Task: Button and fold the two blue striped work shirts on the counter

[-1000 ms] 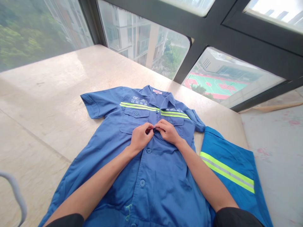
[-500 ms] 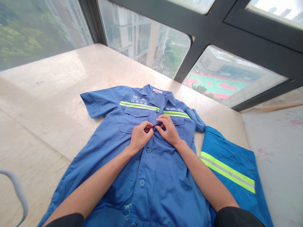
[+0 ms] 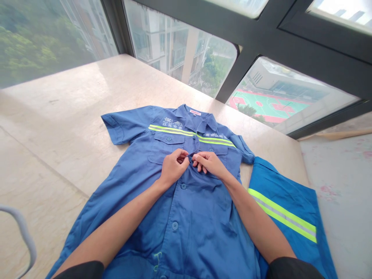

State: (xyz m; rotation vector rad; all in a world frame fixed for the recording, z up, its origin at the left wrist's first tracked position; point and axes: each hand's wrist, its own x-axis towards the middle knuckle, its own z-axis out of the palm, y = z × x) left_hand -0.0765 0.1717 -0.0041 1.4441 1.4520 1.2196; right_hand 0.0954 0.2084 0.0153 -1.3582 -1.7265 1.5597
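Observation:
A blue short-sleeved work shirt (image 3: 139, 182) lies spread face up, its collar toward the windows and a yellow-and-silver reflective stripe across the chest. My left hand (image 3: 174, 166) pinches the edge of the front placket at chest height. Close beside it, my right hand (image 3: 209, 162) has its thumb and index finger closed at a dark blue button (image 3: 190, 159) on the same placket, the other fingers curled beneath. The fingertips partly cover that spot. Lower down the placket, a button (image 3: 183, 186) and another button (image 3: 174, 226) are fastened.
Folded brighter-blue cloth with a reflective stripe (image 3: 285, 205) lies right of the shirt, touching its sleeve. The pale stone sill (image 3: 58, 155) supports both. Dark window frames (image 3: 261, 38) border the far side. A grey cord-like loop (image 3: 24, 232) is at lower left; floral fabric (image 3: 343, 193) is at right.
My right hand has turned over and lowered, its fingers now curled under instead of raised above the placket. The dark placket edge lies flatter. My left hand keeps its pinch.

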